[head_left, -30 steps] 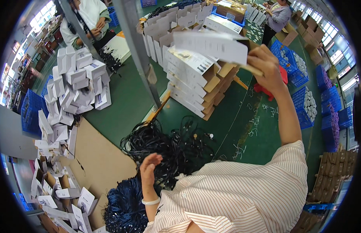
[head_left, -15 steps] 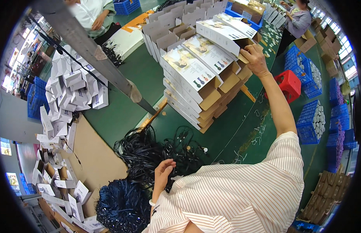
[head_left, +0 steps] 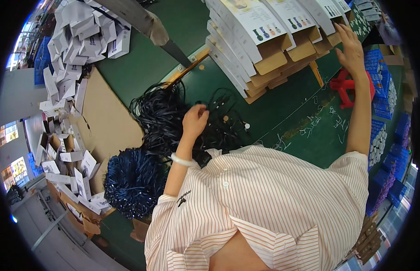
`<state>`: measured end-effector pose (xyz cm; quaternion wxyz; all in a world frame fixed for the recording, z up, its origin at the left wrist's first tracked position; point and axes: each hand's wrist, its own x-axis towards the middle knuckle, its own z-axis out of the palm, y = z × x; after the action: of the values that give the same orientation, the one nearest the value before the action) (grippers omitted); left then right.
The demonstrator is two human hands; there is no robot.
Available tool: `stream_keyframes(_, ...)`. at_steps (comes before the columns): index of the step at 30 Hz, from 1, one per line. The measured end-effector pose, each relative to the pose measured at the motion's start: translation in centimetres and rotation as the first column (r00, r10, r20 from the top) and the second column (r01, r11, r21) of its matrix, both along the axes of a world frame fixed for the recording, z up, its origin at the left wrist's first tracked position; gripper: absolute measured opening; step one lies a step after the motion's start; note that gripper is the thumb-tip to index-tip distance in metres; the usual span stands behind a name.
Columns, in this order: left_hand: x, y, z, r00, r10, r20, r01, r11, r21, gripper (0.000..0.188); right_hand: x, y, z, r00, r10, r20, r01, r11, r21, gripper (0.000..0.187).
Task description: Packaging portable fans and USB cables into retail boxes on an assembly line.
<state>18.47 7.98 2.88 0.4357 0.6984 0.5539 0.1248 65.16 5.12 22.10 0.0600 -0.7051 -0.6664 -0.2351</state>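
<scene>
My right hand [head_left: 352, 50] is at the open ends of the stacked white cartons [head_left: 246, 20], at the far right. Its fingers are stretched out with the thumb apart, and the fingertips are beside a brown inner flap; whether they touch it I cannot tell. Nothing shows in its grasp. My left hand [head_left: 195, 121] hovers over a tangled heap of black flat straps [head_left: 158, 108], fingers loosely bent, thumb apart, with nothing visible in it. Just left of that forearm lies a thick bundle of dark blue straps [head_left: 133, 185].
A slanting metal post [head_left: 153, 29] rises from the green table [head_left: 282, 108]. Small white boxes [head_left: 83, 34] are piled at the left, around a brown cardboard sheet [head_left: 106, 122]. A red stool [head_left: 343, 88] and blue crates [head_left: 377, 67] stand beyond the right edge. White thread scraps litter the table.
The view has tipped downward, so the carton stack sits higher in the picture. My right hand has let go of the carton's edge and its fingers have spread. My left hand has moved further over the straps.
</scene>
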Motion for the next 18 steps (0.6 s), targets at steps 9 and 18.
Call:
stream_keyframes(9, 2.7, 2.6, -6.5, 0.914, 0.037, -0.405, 0.128, 0.919, 0.374, 0.016, -11.9, -7.1, -0.8, 0.901, 0.129, -0.413, -0.073, 0.986, 0.149, 0.033)
stream_keyframes(18, 0.3, 3.8, 13.6, 0.904, -0.124, 0.408, 0.216, 0.958, -0.188, 0.005, -27.8, -1.0, -5.6, 0.334, 0.469, -0.817, -0.339, 0.869, 0.360, 0.029)
